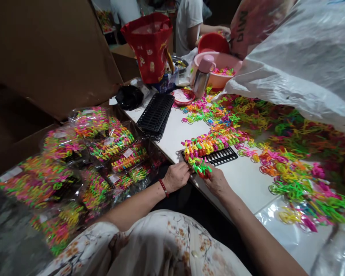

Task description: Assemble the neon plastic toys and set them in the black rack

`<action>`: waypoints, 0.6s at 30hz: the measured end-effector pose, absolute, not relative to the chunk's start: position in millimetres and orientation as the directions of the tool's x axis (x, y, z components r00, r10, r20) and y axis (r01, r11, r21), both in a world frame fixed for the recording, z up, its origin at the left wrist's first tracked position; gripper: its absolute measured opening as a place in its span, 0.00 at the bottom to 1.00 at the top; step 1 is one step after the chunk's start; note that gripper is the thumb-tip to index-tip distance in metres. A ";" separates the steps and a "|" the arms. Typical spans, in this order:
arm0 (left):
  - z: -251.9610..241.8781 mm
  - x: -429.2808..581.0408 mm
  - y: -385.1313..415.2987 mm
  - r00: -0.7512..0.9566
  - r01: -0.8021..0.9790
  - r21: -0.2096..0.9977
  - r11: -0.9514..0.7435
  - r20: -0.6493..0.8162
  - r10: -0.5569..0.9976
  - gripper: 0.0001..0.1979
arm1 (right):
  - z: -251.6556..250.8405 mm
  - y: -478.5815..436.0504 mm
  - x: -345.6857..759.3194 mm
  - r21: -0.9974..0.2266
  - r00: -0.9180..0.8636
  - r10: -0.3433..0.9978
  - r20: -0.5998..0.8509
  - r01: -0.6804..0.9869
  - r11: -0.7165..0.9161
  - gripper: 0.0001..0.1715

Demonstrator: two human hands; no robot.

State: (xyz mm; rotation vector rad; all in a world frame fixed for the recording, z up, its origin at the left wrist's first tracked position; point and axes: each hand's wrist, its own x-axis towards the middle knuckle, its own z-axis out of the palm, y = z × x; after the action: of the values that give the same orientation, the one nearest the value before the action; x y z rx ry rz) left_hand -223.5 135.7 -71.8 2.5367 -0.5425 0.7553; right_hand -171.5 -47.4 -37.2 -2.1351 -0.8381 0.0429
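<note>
A black slotted plastic rack (222, 156) lies on the white table, with a dense row of small bright plastic pieces (215, 141) standing along it in pink, yellow, orange and green. My right hand (217, 182) is closed around several green and red plastic pieces (201, 167) at the rack's near-left corner. Close beside it, my left hand (176, 176), with a red bead bracelet at the wrist, has its fingers pinched together at the same corner. What lies between the left fingertips is too small or hidden to tell.
Loose coloured pieces (290, 168) spread across the table's right side, under a large clear plastic bag (304, 69). Stacked black racks (156, 113) lie at the left edge. Filled clear packs (92, 153) pile up at lower left. Behind are a flask (202, 76), a pink basin (221, 78) and a co-worker (189, 28).
</note>
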 end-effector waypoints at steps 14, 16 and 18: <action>-29.2 -241.9 145.3 0.735 -0.442 0.510 -0.738 0.677 0.028 0.15 | -35.1 -47.1 -158.7 -0.714 0.693 0.693 0.197 0.586 -0.383 0.15; -15.4 -236.5 145.6 0.696 -0.551 0.367 -0.749 0.697 -0.170 0.23 | -35.5 -45.7 -158.5 -0.697 0.684 0.698 0.214 0.607 -0.381 0.13; -4.7 -227.4 142.4 0.692 -0.647 0.274 -0.712 0.604 -0.396 0.27 | -35.2 -44.1 -161.0 -0.687 0.686 0.688 0.236 0.619 -0.381 0.11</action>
State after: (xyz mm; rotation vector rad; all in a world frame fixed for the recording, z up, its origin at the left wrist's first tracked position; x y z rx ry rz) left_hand -227.4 142.4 -4.7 2.4292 -0.8033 0.7128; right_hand -161.0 -44.1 -35.2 -2.1062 -0.9990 0.1119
